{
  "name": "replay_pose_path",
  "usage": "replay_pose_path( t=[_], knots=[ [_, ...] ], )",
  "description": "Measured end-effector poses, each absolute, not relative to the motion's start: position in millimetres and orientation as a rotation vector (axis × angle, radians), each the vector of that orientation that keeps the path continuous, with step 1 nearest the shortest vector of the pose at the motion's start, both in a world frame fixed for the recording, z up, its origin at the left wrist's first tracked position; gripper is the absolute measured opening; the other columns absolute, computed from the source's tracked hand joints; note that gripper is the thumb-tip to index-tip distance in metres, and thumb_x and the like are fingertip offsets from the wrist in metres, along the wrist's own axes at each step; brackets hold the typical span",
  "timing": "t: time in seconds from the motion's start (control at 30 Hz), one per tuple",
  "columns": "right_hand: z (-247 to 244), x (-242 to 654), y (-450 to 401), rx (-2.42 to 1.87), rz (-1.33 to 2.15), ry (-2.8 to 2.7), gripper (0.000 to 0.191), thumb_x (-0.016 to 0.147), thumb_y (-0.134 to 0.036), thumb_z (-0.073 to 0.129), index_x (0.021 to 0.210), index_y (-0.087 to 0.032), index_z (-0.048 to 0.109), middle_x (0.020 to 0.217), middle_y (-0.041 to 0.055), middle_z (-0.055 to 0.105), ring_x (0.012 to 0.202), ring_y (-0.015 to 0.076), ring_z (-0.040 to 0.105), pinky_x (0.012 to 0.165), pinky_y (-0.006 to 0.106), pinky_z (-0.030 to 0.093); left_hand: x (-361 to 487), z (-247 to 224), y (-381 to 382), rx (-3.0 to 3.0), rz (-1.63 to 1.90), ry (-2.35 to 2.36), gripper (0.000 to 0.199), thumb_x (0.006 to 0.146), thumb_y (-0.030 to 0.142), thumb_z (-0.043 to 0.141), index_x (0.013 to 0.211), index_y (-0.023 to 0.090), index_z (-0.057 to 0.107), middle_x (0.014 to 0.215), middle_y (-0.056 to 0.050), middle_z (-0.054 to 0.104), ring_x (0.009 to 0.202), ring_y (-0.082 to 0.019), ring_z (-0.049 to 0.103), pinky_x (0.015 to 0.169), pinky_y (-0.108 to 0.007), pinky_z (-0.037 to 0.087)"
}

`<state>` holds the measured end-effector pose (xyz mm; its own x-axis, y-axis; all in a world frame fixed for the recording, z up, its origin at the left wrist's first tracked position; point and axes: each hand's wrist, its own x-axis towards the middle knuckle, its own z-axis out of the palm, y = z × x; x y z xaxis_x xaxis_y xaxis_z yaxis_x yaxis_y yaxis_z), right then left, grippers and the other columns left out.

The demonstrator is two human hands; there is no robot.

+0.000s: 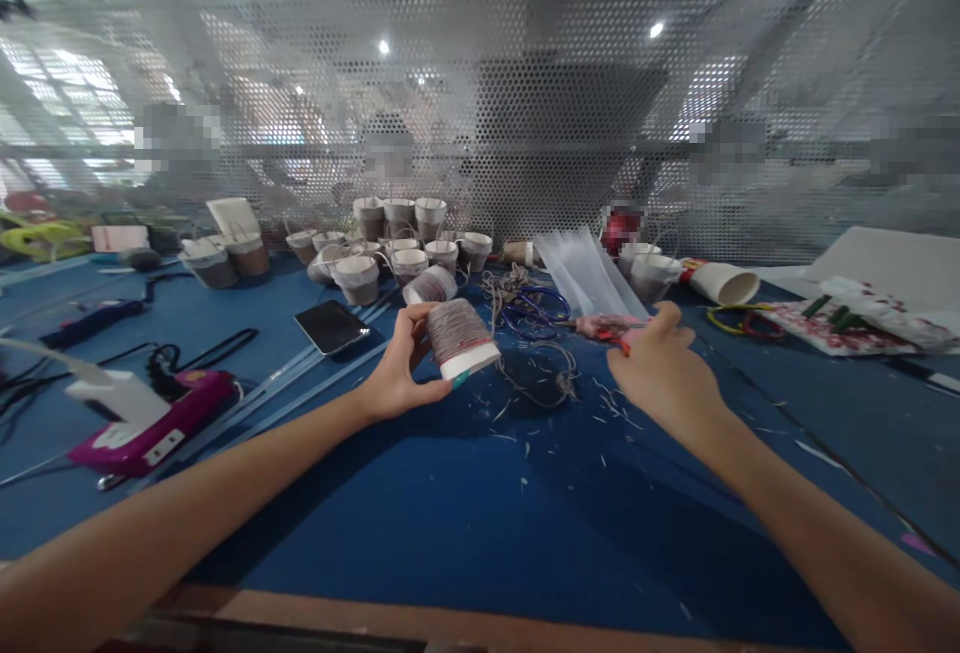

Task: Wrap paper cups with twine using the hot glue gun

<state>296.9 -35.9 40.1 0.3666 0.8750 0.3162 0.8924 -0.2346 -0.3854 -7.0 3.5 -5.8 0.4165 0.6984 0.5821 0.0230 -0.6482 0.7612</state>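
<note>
A paper cup wound with grey-brown cord (pixel 460 331) lies tilted in my left hand (pixel 405 363), its bare white rim turned toward me. My left thumb is at the rim, by a small green patch, and the fingers curl around the far side. My right hand (pixel 667 368) is closed at the back end of a pink-and-orange tool (pixel 604 327) that looks like a glue gun, nozzle toward the left. Its grip is partly hidden by the hand. Between the hands lies loose grey cord (pixel 544 388). Just behind the held cup lies another wrapped cup (pixel 430 285).
Several small cups with cord handles (pixel 356 278) stand at the back. Blue loops (pixel 536 313) and a bundle of translucent sticks (pixel 589 268) lie centre-right. A phone (pixel 331 326) and a magenta power strip (pixel 161 423) are at left. Scraps litter the blue tabletop (pixel 450 533); a perforated metal screen (pixel 465 113) stands behind.
</note>
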Motion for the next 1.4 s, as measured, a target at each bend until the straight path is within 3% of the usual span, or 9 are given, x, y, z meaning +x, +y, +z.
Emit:
replay_pose_path(
  t=[0.13,0.23,0.33,0.43,0.57,0.73,0.97,1.17,1.4],
  knots=[
    [45,312,-28,-2.327,-0.035,-1.331,0.079,0.067,-0.036,0.065,0.132,-0.001,0.040,0.106,0.0372,0.052,0.093,0.0531,0.057,0.061,0.058,0.044,-7,-7,4,1.989,1.276,0.586,0.073,0.067,0.027,0.075,0.126,0.025,0.034,0.131,-0.013,0.041,0.128,-0.032,0.043,0.105,-0.048,0.040],
    [45,307,-32,-2.343,-0.163,-1.356,0.082,0.067,-0.038,0.065,0.135,-0.001,0.037,0.120,0.0369,0.047,0.108,0.0560,0.047,0.069,0.063,0.044,-7,-6,3,1.993,1.254,0.572,0.072,0.068,0.027,0.074,0.127,0.025,0.034,0.131,-0.013,0.042,0.127,-0.031,0.044,0.105,-0.047,0.040],
    [48,287,-45,-2.019,-0.422,-1.594,0.073,0.073,-0.028,0.058,0.136,-0.001,0.034,0.134,0.0345,0.037,0.121,0.0544,0.035,0.083,0.065,0.039,-6,-4,2,1.999,1.229,0.535,0.072,0.068,0.026,0.074,0.128,0.026,0.034,0.132,-0.012,0.040,0.128,-0.031,0.043,0.103,-0.046,0.041],
    [49,268,-58,-1.450,-0.356,-1.850,0.060,0.073,-0.013,0.050,0.131,-0.012,0.039,0.139,0.0230,0.040,0.127,0.0427,0.036,0.098,0.064,0.031,-4,-3,2,2.010,1.213,0.531,0.071,0.067,0.025,0.076,0.126,0.026,0.036,0.135,-0.013,0.037,0.130,-0.033,0.040,0.102,-0.047,0.042],
    [45,255,-68,-0.822,0.521,-1.973,0.046,0.070,-0.004,0.044,0.110,-0.026,0.050,0.128,0.0060,0.055,0.115,0.0246,0.050,0.093,0.046,0.042,-3,-2,2,1.992,1.209,0.505,0.069,0.066,0.027,0.077,0.122,0.025,0.037,0.138,-0.014,0.033,0.132,-0.034,0.038,0.104,-0.051,0.040],
    [33,249,-67,-0.613,1.287,-1.762,0.036,0.061,-0.003,0.046,0.091,-0.024,0.051,0.124,0.0025,0.059,0.094,0.0168,0.054,0.077,0.034,0.044,-3,-2,2,1.993,1.184,0.449,0.069,0.065,0.026,0.078,0.121,0.024,0.038,0.139,-0.015,0.030,0.134,-0.035,0.036,0.107,-0.052,0.037],
    [30,243,-59,-0.605,1.568,-1.513,0.042,0.051,-0.003,0.049,0.087,-0.023,0.052,0.125,0.0020,0.059,0.084,0.0139,0.053,0.069,0.030,0.044,-3,-4,3,2.013,1.247,0.409,0.064,0.063,0.024,0.078,0.113,0.025,0.039,0.135,-0.013,0.032,0.132,-0.033,0.039,0.102,-0.046,0.042],
    [35,246,-55,-0.683,1.647,-1.206,0.028,0.054,-0.010,0.052,0.080,-0.021,0.053,0.114,0.0046,0.064,0.074,0.0152,0.057,0.067,0.032,0.046,-4,-5,3,2.005,1.309,0.401,0.066,0.063,0.026,0.078,0.115,0.026,0.037,0.134,-0.012,0.033,0.129,-0.031,0.041,0.097,-0.042,0.046],
    [28,250,-45,-1.018,1.366,-0.960,0.019,0.053,-0.013,0.054,0.069,-0.020,0.049,0.077,0.0000,0.060,0.058,0.0112,0.052,0.052,0.027,0.041,-5,-7,6,2.001,1.321,0.390,0.067,0.064,0.026,0.078,0.118,0.026,0.037,0.136,-0.012,0.032,0.128,-0.031,0.042,0.096,-0.041,0.048]
  ],
)
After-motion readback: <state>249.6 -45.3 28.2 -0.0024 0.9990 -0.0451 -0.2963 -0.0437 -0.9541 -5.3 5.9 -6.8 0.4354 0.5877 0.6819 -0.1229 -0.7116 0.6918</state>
